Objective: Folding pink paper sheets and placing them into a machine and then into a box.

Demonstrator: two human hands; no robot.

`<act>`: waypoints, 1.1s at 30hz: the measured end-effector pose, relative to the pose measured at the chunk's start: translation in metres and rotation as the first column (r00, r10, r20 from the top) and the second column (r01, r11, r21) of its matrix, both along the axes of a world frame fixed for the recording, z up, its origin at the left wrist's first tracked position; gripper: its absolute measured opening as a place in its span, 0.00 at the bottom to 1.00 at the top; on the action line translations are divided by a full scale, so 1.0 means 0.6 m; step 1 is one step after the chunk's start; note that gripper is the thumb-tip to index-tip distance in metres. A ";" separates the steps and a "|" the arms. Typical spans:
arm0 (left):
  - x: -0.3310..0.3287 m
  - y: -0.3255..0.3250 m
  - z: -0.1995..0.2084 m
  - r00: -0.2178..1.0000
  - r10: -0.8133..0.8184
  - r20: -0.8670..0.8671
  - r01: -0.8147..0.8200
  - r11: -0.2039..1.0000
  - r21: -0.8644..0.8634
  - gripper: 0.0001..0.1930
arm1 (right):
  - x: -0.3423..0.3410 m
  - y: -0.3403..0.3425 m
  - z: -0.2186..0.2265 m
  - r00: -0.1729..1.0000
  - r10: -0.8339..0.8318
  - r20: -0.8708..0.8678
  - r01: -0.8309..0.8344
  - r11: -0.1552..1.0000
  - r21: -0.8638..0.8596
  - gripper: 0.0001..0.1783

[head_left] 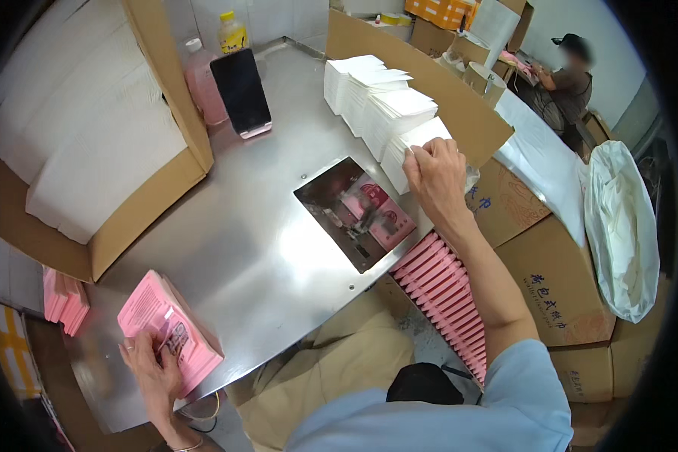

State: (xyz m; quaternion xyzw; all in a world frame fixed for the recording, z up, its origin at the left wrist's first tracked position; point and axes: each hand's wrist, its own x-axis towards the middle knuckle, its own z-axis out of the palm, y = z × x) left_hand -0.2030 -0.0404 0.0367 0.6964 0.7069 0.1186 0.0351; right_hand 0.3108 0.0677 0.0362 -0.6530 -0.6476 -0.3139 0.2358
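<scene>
My left hand rests on a thick stack of pink printed sleeves at the table's near left. Its thumb and fingers are drawn together on the top sleeve, pinching at its printed face. Farther off to the right, a row of white folded tissues stands in several bundles. My right hand reaches to the nearest bundle, its fingers closed on the tissues' top edge. How many tissues it grips is hidden behind the fingers.
A dark rectangular opening in the metal table shows pink packaging inside. Pink packs fill a rack below the edge. A phone, bottles, an open carton and stacked boxes stand around. Another person sits far right.
</scene>
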 end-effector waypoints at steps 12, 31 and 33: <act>0.329 0.051 -0.062 0.678 -0.693 0.246 0.598 0.715 0.362 0.20 | -0.108 -0.066 -0.020 0.847 0.510 -0.147 -0.525 0.847 -0.084 0.31; 0.331 0.063 -0.037 0.950 -0.311 -0.007 0.301 0.914 0.274 0.31 | -0.025 -0.003 0.015 0.996 0.016 -0.090 -0.025 0.995 -0.097 0.13; 0.324 0.062 -0.039 0.923 -0.378 -0.067 0.375 0.851 0.367 0.28 | -0.008 -0.007 0.013 0.989 -0.005 -0.149 -0.018 0.989 -0.148 0.12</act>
